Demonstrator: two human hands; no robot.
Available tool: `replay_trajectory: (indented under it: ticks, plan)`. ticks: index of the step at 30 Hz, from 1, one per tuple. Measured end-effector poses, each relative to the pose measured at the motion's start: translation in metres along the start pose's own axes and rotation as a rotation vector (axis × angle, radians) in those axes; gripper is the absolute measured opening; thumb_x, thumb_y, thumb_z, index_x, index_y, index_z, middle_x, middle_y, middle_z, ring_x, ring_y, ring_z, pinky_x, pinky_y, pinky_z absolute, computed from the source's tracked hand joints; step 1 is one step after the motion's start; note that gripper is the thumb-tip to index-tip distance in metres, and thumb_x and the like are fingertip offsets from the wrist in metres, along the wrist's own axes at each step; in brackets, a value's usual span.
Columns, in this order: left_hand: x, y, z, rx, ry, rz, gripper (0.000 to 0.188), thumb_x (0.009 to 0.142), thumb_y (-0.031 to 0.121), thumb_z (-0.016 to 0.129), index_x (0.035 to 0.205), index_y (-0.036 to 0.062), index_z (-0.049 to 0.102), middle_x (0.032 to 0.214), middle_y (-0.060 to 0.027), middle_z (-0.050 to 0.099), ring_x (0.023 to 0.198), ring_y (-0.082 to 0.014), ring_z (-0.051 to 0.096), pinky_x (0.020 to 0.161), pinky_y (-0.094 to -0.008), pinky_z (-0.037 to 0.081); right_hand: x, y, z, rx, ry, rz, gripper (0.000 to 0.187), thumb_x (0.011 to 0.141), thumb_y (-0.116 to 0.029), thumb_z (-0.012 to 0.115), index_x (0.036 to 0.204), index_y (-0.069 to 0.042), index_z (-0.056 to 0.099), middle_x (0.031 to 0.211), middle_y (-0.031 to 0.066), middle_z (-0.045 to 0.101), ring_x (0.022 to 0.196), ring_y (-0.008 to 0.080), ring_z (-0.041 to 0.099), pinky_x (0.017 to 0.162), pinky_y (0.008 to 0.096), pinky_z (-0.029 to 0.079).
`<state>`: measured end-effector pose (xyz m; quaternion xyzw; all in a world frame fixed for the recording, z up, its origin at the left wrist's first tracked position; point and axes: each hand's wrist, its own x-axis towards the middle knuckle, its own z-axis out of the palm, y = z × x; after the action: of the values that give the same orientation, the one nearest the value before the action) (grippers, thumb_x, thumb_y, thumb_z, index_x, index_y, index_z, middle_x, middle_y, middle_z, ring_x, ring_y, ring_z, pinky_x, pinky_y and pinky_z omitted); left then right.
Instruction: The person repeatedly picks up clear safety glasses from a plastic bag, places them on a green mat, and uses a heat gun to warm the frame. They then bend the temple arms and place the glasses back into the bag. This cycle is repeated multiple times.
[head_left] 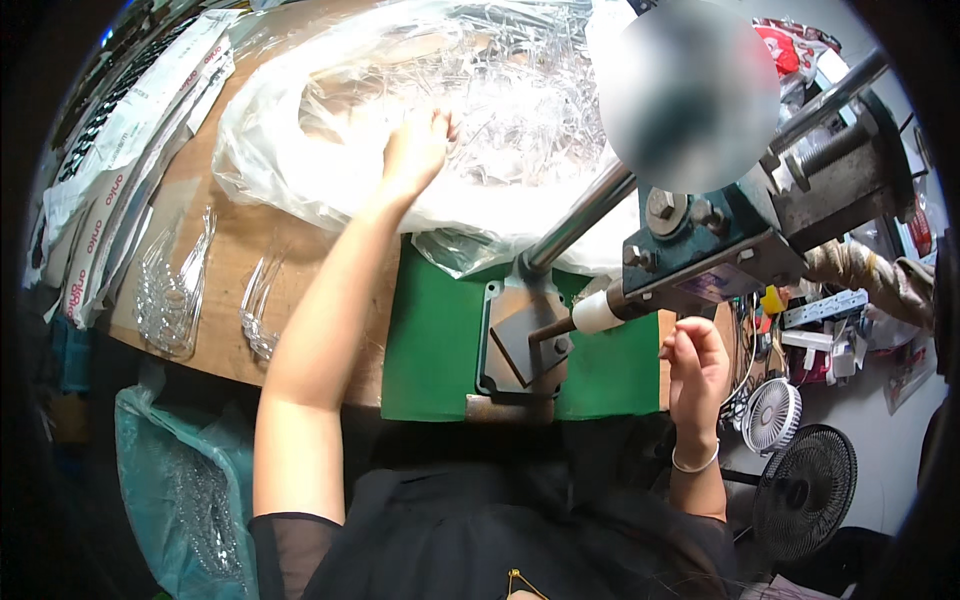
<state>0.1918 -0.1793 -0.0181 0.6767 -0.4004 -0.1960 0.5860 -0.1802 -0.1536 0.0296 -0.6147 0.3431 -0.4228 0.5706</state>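
L hand (pixel 418 150) reaches over the open mouth of a big, whitish, see-through plastic bag (pixel 265 140) on the brown wooden tabletop (pixel 225 250). Clear, thin plastic pieces (pixel 530 110) fill the bag, loose & tangled; the fingers are bent just by them. Can't tell if L grip's closed or has a pc. in it.

R hand (pixel 697 365) is up beside the dark green & steel bench press (pixel 715 262), fingers curled, thumb nr fingertips; can't tell if R grip's holding anything.

Press base, w/ a tilted dark square plate (pixel 515 345), sits on a flat green mat (pixel 430 340). Two small heaps of clear pcs. lie L of the mat: left heap (pixel 170 300), right heap (pixel 259 310). Teal plastic bag (pixel 150 430) w/ more clear pcs. is below the tabletop's L front edge.
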Motion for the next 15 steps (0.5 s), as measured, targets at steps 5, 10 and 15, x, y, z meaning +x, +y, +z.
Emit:
replay_trajectory:
  ticks: [5, 10, 15]
  plan:
    - [-0.016, 0.025, -0.046, -0.740, -0.046, -0.314, 0.029, 0.092, 0.025, 0.048, 0.103, -0.0009, 0.048, 0.094, -0.0135, 0.058, 0.080, -0.0230, 0.061, 0.068, -0.0319, 0.054, -0.012, 0.018, 0.026, -0.104, -0.153, 0.031, 0.011, 0.085, -0.002, 0.055, 0.096, 0.000, 0.055, 0.083, 0.0038, 0.059, 0.074, 0.0080, 0.054, 0.068, 0.0203, 0.044]
    - [-0.060, -0.045, -0.095, -0.966, 0.042, -0.607, 0.026, 0.089, 0.024, 0.053, 0.099, 0.0018, 0.045, 0.101, -0.0127, 0.051, 0.083, -0.0240, 0.057, 0.073, -0.0363, 0.051, -0.018, 0.050, 0.012, -0.130, -0.128, 0.147, 0.010, 0.086, -0.007, 0.056, 0.093, 0.000, 0.058, 0.082, 0.0029, 0.059, 0.073, 0.0072, 0.053, 0.067, 0.0198, 0.044]
    - [-0.107, -0.003, -0.051, -0.063, 0.401, 0.171, 0.052, 0.089, 0.017, 0.053, 0.125, -0.0012, 0.019, 0.112, -0.0195, 0.045, 0.080, -0.0203, 0.058, 0.071, -0.0313, 0.048, -0.015, 0.050, 0.025, -0.155, -0.170, 0.158, 0.011, 0.086, -0.006, 0.057, 0.095, 0.000, 0.058, 0.083, 0.0010, 0.059, 0.076, 0.0059, 0.054, 0.069, 0.0190, 0.044]
